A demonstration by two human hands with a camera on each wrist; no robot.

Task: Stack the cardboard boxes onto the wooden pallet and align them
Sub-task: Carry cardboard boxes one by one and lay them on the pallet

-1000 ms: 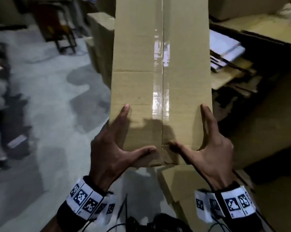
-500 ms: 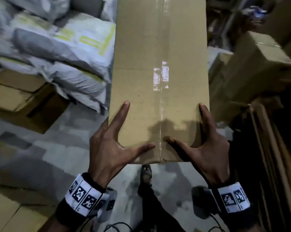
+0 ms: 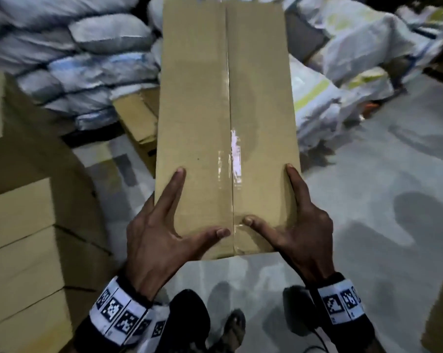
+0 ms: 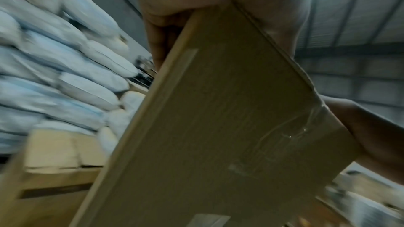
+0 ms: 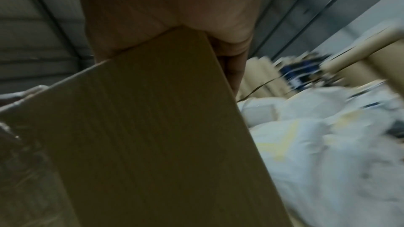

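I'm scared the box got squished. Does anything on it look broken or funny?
No, nothing stands out. The cardboard box looks flat and square, and its clear tape runs straight down the middle seam. The left hand and right hand hold its near corners, off the floor. Its underside is hidden.

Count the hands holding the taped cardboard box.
2. The left hand grips the near left corner of the cardboard box; the right hand grips its near right corner, thumbs on top.

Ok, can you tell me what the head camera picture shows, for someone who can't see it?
Two hands, left hand and right hand, hold a long taped cardboard box in the air above a grey floor. White sacks are piled behind, stacked boxes at left.
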